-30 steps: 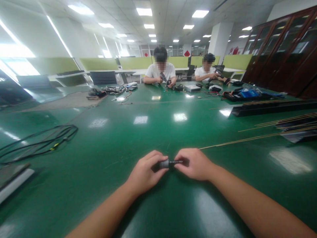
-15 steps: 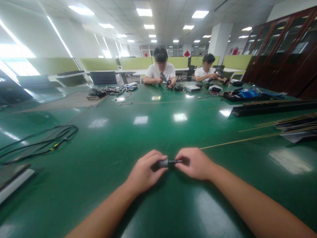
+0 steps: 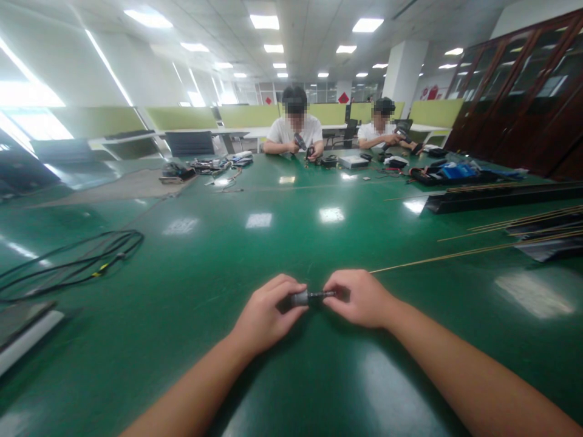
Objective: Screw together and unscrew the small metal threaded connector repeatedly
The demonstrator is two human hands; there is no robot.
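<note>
My left hand [image 3: 273, 312] pinches a small grey cylinder [image 3: 299, 298] between thumb and fingers, just above the green table [image 3: 255, 261]. Out of the cylinder's right end sticks a thin dark rod [image 3: 317, 295], lying about level; its exact kind is too small to make out. The thumb and fingers of my right hand [image 3: 359, 296] close on the rod's far tip. Behind that hand, a thin brass-coloured rod [image 3: 423, 261] runs off to the right across the table.
Looped black cables [image 3: 113, 252] and a flat slab with a pale edge [image 3: 34, 334] lie at left. More thin rods and black channel pieces [image 3: 501, 197] are at right. Across the table, two people in white shirts [image 3: 291, 130] handle power drills among scattered tools and parts.
Both hands keep their grips. My right hand has shifted very slightly, and a little more of the dark rod's tip shows at its fingers.
</note>
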